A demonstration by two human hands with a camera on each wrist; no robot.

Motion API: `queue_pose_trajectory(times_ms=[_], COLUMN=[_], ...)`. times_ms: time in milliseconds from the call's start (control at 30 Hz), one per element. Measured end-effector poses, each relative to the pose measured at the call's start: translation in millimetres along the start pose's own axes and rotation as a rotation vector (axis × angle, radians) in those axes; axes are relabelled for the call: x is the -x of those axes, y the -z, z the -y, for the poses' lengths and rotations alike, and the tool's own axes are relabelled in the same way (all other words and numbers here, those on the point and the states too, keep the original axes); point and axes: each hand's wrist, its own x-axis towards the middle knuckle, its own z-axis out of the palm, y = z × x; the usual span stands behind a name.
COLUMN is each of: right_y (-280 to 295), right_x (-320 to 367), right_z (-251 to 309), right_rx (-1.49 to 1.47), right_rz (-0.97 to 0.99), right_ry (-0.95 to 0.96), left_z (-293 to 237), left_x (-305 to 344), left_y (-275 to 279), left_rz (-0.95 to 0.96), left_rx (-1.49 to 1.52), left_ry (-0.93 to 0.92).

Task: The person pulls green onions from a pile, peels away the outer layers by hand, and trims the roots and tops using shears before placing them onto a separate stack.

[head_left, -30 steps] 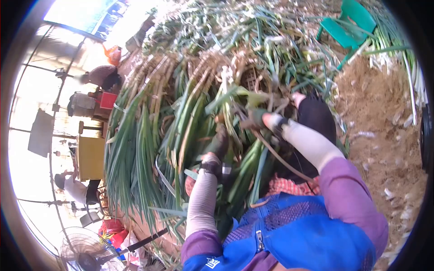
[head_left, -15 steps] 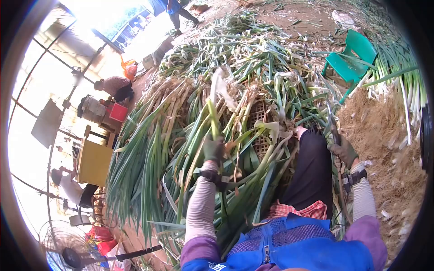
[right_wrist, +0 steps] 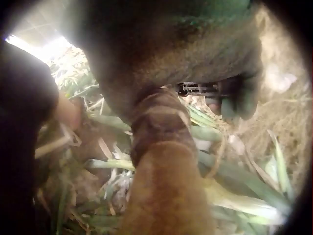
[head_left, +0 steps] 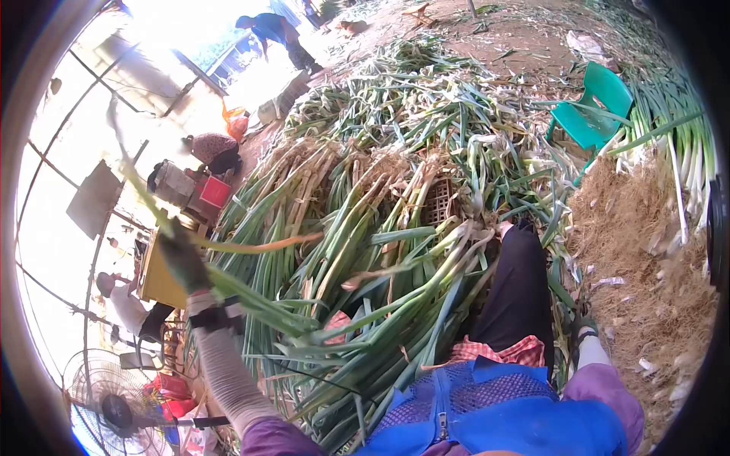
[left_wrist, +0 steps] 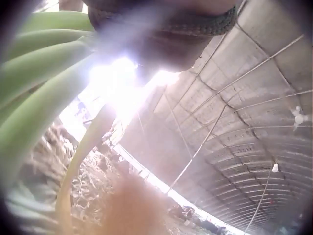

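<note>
My left hand, in a dark glove, grips a long green onion raised at the left of the head view. Its pale end points up and away, and its green leaves trail back over the pile. In the left wrist view, green stalks come out beside the glove. Low beside my right thigh, my gloved right hand is partly hidden in the head view. The right wrist view shows that hand curled round a tool with a thick wooden handle; its working end is hidden.
Bundled green onions with roots lie before me, beside a slatted crate. To the right are a heap of cut roots and a green plastic chair. A fan stands at lower left. Other people are in the background.
My left hand has swung left and upward with the green onion, from over the pile. My right hand first came away from near the left hand, then dropped lower beside my thigh.
</note>
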Motion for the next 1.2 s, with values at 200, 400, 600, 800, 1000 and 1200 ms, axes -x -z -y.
queue_pose_trajectory(times_ms=[200, 400, 600, 800, 1000, 1200], right_y=[44, 166, 270, 217, 136, 118], right_x=[8, 18, 155, 181, 165, 129], right_z=[13, 84, 200, 254, 305, 365], right_rx=[-0.211, -0.824, -1.288, -1.134, -1.199, -0.354], right_rz=[-0.002, -0.454, -0.377, 0.104, 0.474, -0.532], right_ry=[0.142, 0.475, 1.109, 1.238, 1.204, 1.635], left_z=[-48, -20, 57, 106, 47, 46], left_x=[-28, 14, 162, 258, 274, 292], left_y=[115, 65, -92, -160, -152, -183], left_rz=[-0.251, 0.454, 1.11, 1.685, 1.688, 1.625], left_rx=[-0.653, -0.31, -0.029, -0.154, -0.154, -0.089], left_ry=[-0.44, -0.129, 0.267, -0.462, 0.467, 0.524])
